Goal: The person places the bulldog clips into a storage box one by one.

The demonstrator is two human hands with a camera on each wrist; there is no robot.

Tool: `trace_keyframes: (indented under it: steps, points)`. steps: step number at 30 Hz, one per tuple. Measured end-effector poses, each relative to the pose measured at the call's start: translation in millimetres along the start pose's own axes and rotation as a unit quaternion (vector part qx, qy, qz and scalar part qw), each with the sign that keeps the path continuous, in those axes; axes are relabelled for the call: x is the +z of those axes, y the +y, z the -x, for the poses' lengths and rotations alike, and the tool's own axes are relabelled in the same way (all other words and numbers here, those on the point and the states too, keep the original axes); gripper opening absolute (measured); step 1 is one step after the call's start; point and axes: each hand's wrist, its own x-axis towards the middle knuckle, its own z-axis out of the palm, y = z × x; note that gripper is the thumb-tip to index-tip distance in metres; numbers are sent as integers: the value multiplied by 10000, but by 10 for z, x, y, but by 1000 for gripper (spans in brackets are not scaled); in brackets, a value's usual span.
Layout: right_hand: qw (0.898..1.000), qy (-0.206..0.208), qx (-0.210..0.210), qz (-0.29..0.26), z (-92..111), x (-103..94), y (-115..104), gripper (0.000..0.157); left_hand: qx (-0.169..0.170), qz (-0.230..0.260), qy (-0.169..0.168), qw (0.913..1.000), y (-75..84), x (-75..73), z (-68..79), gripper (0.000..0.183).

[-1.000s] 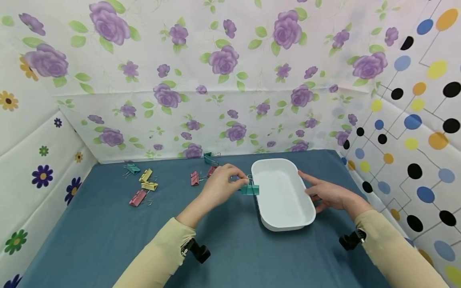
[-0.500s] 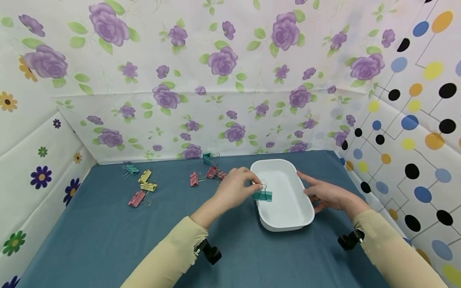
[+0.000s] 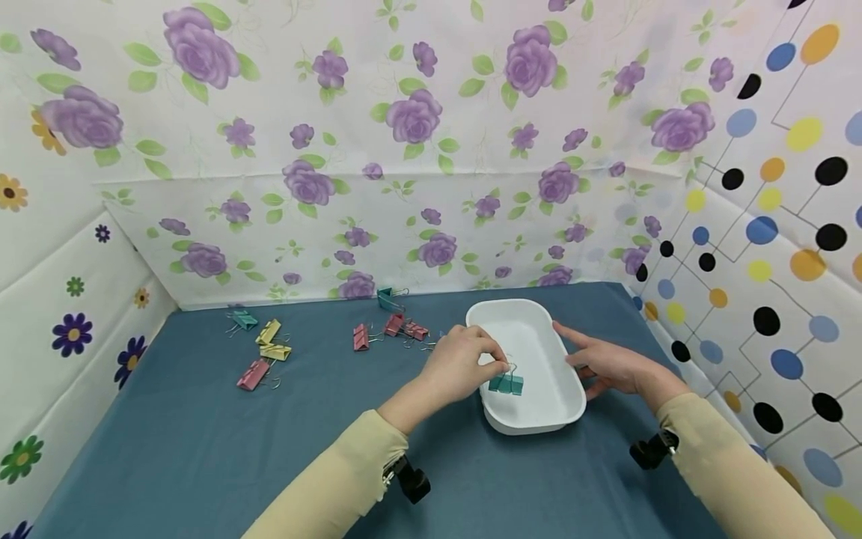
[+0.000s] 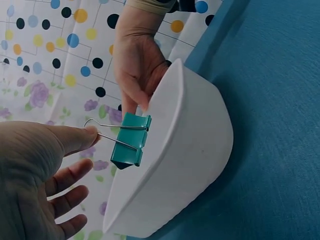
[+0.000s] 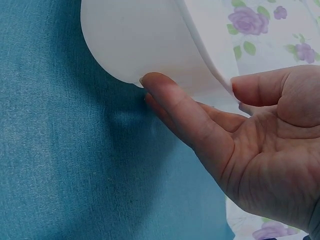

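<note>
Left hand (image 3: pixel 465 363), fingers clamped on wires of green clip (image 3: pixel 505 385), which hangs above white tray (image 3: pixel 545 374) toward 8 o'clock, right hand (image 3: pixel 613 365), fingers apart, touches tray at 3 o'clock

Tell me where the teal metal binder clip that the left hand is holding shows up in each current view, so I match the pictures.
Head: the teal metal binder clip, right of and below centre, pinched by the left hand.
Left wrist: the clip, slightly left of and below centre.
Right wrist: not in this picture.
Shared landmark: the white rounded-rectangular plastic-looking tray, seen in all three.
</note>
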Motion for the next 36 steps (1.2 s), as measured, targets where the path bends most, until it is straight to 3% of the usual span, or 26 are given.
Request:
trace_keyframes:
  steps: [17, 30, 36]
  points:
    - [10000, -3, -9, 32, -16, -1, 25, 74, 141, -808, -251, 9963, 45, 206, -18, 13]
    - [10000, -36, -67, 31, -12, 1, 23, 74, 299, -931, -359, 9946, 56, 269, -2, 16]
    - [10000, 16, -67, 41, -14, -4, 22, 74, 326, -729, -229, 9965, 15, 231, 7, 29]
